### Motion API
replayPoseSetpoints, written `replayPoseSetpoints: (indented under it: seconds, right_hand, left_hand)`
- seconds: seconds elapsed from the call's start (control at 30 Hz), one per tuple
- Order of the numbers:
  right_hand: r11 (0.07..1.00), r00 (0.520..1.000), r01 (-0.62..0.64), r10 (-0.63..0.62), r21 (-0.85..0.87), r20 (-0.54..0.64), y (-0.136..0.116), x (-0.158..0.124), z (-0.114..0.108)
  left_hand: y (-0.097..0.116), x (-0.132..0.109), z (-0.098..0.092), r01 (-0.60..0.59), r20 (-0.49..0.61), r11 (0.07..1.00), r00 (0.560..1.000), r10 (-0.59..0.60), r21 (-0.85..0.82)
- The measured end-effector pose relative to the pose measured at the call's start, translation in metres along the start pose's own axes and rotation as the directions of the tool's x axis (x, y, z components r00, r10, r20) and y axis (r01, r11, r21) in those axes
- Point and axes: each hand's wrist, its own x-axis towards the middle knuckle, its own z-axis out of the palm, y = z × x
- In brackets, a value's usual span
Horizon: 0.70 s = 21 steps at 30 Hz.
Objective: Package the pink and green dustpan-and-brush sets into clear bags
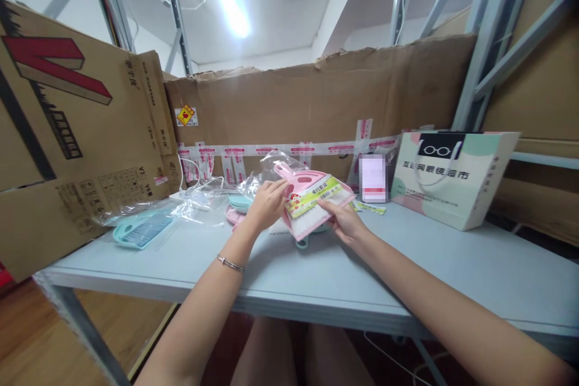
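Above the table, a pink dustpan-and-brush set (304, 181) with white bristles is held up at a tilt, its handle pointing up and away. A yellow-green printed label card (312, 198) lies across its front. My left hand (268, 204) is closed on the set's left edge near the handle; some of its fingers are hidden behind. At the lower right, my right hand (346, 221) pinches the set, thumb over the card. Beneath and behind are a teal dustpan (239, 202), a pink piece (234, 216) and a teal handle end (302, 243), partly covered.
A bagged teal dustpan and brush (143, 229) lies on the grey table (190, 259) at left, near crumpled clear plastic bags (203, 202). A phone (373, 178) stands at the back, with label cards (371, 208) beside it. A paper gift bag (452, 181) stands right. Cardboard (280, 105) walls the back.
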Motion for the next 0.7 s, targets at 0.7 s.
replayPoseSetpoints:
  seconds: [0.7]
  right_hand:
    - [0.981, 0.972, -0.181, 0.167, 0.075, 0.163, 0.004, -0.007, 0.005]
  left_hand:
    - [0.018, 0.001, 0.010, -0.134, -0.079, 0.976, 0.989, 0.122, -0.173]
